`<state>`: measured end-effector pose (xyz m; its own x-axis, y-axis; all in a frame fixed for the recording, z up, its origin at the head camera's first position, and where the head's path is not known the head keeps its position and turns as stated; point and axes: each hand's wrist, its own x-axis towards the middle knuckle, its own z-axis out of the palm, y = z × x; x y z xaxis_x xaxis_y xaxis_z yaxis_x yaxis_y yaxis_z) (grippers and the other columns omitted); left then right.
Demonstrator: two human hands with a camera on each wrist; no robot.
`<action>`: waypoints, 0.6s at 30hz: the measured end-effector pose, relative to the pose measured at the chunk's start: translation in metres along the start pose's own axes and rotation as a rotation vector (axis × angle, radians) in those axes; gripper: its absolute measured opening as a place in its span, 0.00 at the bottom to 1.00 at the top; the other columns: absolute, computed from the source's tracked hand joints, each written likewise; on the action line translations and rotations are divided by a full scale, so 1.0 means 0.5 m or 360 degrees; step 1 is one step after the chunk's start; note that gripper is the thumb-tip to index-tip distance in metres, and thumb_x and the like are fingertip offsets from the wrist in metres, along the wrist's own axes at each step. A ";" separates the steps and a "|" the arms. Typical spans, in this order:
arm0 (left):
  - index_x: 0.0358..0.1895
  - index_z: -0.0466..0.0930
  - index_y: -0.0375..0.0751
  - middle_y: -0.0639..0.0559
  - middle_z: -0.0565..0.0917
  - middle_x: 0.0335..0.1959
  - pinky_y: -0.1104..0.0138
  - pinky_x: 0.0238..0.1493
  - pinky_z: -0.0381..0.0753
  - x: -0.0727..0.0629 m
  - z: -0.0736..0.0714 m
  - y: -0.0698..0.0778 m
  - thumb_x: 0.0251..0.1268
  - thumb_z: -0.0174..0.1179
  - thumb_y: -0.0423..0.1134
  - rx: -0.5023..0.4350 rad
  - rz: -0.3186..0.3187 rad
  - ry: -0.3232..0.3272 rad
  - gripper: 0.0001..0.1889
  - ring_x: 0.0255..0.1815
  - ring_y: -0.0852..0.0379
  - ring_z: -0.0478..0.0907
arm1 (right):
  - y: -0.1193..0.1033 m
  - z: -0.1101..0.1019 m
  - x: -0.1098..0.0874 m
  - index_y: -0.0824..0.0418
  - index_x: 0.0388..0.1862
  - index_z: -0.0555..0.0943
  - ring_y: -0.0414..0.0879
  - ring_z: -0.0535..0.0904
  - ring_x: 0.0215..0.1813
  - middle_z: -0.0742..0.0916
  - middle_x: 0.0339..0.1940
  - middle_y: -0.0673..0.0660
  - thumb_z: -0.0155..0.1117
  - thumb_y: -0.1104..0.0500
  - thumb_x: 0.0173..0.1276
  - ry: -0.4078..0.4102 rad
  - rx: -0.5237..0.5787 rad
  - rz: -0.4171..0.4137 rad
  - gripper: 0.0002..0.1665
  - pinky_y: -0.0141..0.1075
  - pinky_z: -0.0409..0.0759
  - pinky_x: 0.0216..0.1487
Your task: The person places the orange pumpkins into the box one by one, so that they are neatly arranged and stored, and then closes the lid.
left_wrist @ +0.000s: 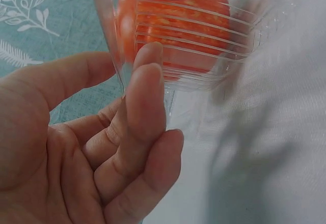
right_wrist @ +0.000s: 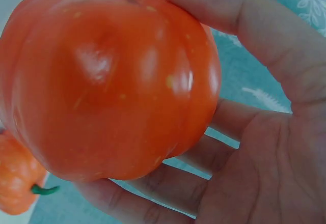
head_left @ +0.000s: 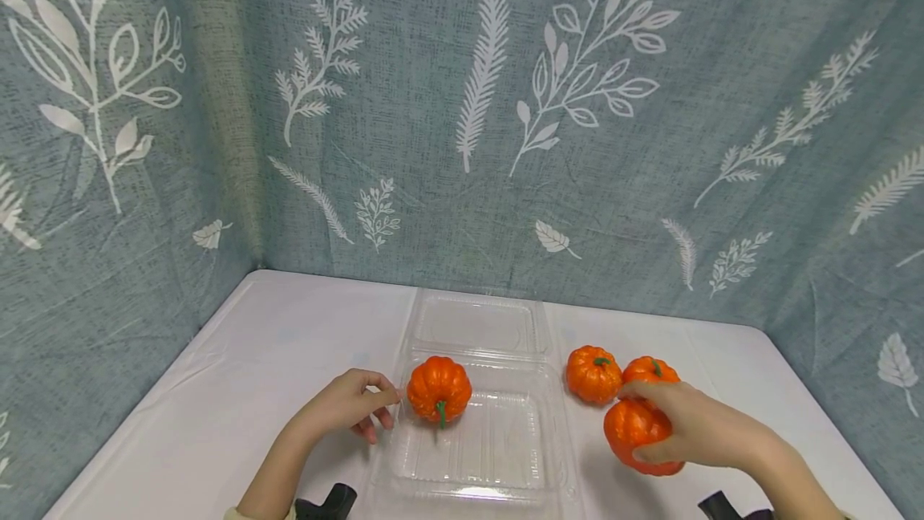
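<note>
My right hand [head_left: 700, 428] grips an orange toy pumpkin [head_left: 635, 433], thumb on one side and fingers spread around the other. That pumpkin [right_wrist: 107, 81] fills much of the right wrist view, its shiny ribbed skin facing the camera. At the left rim of a clear plastic clamshell box [head_left: 498, 440], my left hand [head_left: 350, 404] pinches the edge between thumb and fingers. The box's ridged wall [left_wrist: 244, 38] shows close by in the left wrist view. Inside its left back part sits another pumpkin [head_left: 437, 385], green stem toward me.
Right of the box, one pumpkin [head_left: 592, 375] rests on the white tabletop [head_left: 303, 319]. A further pumpkin [head_left: 652, 367] stands behind my right hand, partly hidden. The box's lid [head_left: 480, 323] lies folded open toward the back. A leaf-patterned curtain [head_left: 404, 103] encloses the back and sides.
</note>
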<state>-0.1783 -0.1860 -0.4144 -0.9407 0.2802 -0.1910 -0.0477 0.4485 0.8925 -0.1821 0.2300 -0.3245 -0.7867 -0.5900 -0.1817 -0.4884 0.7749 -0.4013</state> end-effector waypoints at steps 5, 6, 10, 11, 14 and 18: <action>0.35 0.79 0.31 0.49 0.82 0.19 0.62 0.22 0.80 -0.002 -0.002 0.001 0.65 0.55 0.45 0.0004 -0.0002 -0.0001 0.16 0.11 0.61 0.75 | -0.027 -0.011 0.008 0.56 0.53 0.74 0.46 0.74 0.44 0.79 0.44 0.48 0.72 0.52 0.50 0.0062 -0.0032 -0.0048 0.30 0.35 0.77 0.38; 0.34 0.79 0.31 0.49 0.82 0.18 0.62 0.22 0.80 -0.002 -0.003 0.000 0.65 0.54 0.45 0.0006 -0.0001 -0.0001 0.16 0.11 0.61 0.75 | -0.034 -0.013 0.010 0.55 0.53 0.74 0.47 0.74 0.45 0.79 0.44 0.48 0.72 0.52 0.51 0.0080 -0.0040 -0.0056 0.30 0.35 0.77 0.38; 0.32 0.79 0.31 0.50 0.81 0.17 0.62 0.22 0.80 -0.003 -0.005 -0.001 0.65 0.54 0.44 0.0003 0.0016 -0.0024 0.16 0.11 0.61 0.75 | -0.061 -0.017 0.018 0.53 0.53 0.74 0.47 0.72 0.46 0.79 0.41 0.44 0.69 0.53 0.53 0.0147 -0.0058 -0.0091 0.27 0.32 0.77 0.38; 0.33 0.79 0.31 0.50 0.81 0.17 0.62 0.22 0.80 -0.003 -0.006 -0.001 0.65 0.54 0.43 -0.0005 0.0020 -0.0032 0.15 0.11 0.62 0.75 | -0.068 -0.017 0.020 0.51 0.53 0.74 0.46 0.71 0.47 0.79 0.41 0.43 0.69 0.53 0.53 0.0159 -0.0065 -0.0097 0.26 0.31 0.77 0.38; 0.33 0.79 0.30 0.50 0.81 0.17 0.62 0.22 0.80 -0.003 -0.007 -0.002 0.63 0.54 0.39 -0.0029 0.0036 -0.0056 0.12 0.11 0.62 0.76 | -0.085 -0.015 0.028 0.46 0.52 0.74 0.42 0.73 0.44 0.80 0.41 0.39 0.69 0.52 0.54 0.0201 -0.0092 -0.0157 0.25 0.34 0.75 0.39; 0.32 0.78 0.31 0.50 0.81 0.17 0.63 0.22 0.80 -0.002 -0.008 -0.002 0.64 0.55 0.38 -0.0045 0.0041 -0.0067 0.11 0.12 0.62 0.76 | -0.106 -0.008 0.044 0.42 0.52 0.73 0.34 0.75 0.41 0.79 0.42 0.36 0.70 0.48 0.53 0.0269 -0.0169 -0.0197 0.27 0.39 0.69 0.38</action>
<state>-0.1787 -0.1900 -0.4135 -0.9269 0.3268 -0.1845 -0.0339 0.4168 0.9083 -0.1750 0.1767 -0.3034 -0.7662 -0.6423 0.0194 -0.6148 0.7239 -0.3130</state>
